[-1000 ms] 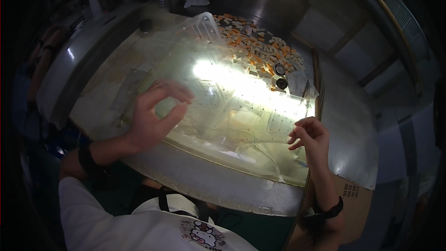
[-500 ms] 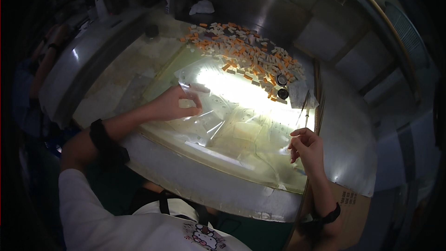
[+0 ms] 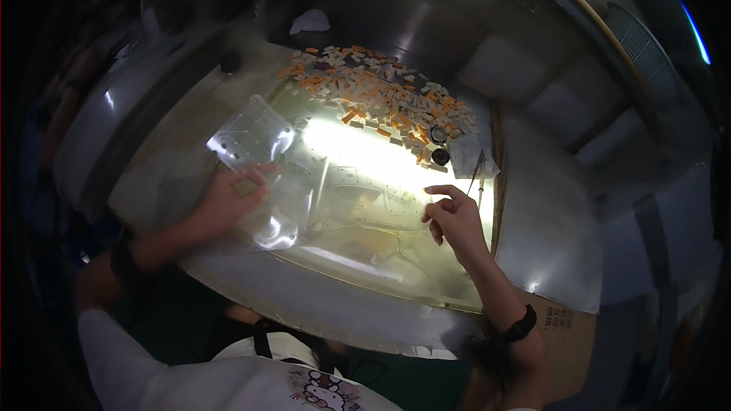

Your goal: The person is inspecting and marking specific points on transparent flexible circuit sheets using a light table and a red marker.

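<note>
My left hand (image 3: 232, 199) is closed on a clear, bent plastic sheet (image 3: 253, 131) with small dark marks, raised over the left part of a lit worktop (image 3: 365, 154). The sheet sticks out both above and below the hand and catches bright glare. Over the right side hovers my right hand (image 3: 451, 221), fingers loosely curled and apart, with nothing visible in it. Beneath it lies another clear sheet (image 3: 354, 196) with curved outlines and small marks. Thin pointed tools like tweezers (image 3: 477, 171) lie just beyond the right hand, on a translucent packet (image 3: 474, 154).
Small orange and white pieces (image 3: 381, 91) are heaped at the back. Two dark round items, one a ring (image 3: 438, 135) and one a cap (image 3: 440, 156), sit at the heap's edge. A white crumpled item (image 3: 310, 21) lies behind. A cardboard box (image 3: 567, 346) stands lower right.
My left hand has moved left, lifting the clear sheet away from the lit area. My right hand has shifted left and slightly up, away from the right edge. The view has shifted slightly.
</note>
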`<action>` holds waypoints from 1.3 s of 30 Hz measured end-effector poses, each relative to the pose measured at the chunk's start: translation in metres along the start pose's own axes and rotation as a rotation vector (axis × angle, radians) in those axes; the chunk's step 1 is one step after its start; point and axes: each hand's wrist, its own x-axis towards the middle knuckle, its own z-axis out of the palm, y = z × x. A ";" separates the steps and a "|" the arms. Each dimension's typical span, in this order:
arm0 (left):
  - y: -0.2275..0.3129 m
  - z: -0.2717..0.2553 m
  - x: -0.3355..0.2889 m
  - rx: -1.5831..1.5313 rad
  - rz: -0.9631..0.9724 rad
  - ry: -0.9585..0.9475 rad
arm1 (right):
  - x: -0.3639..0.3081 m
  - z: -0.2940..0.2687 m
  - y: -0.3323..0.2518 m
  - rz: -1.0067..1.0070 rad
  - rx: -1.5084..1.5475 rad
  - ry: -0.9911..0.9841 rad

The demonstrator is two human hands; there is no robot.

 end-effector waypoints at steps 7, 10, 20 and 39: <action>0.011 -0.006 -0.030 -0.102 -0.096 0.206 | 0.038 0.013 -0.014 -0.089 -0.158 -0.098; 0.016 -0.004 -0.038 -0.036 -0.071 0.273 | 0.049 -0.002 -0.017 -0.035 -0.300 -0.109; 0.026 0.008 -0.012 0.195 0.142 0.345 | 0.056 -0.069 0.009 -0.122 -1.267 0.496; 0.026 0.028 0.044 0.524 0.200 0.240 | 0.001 -0.055 -0.008 -0.177 0.881 -0.307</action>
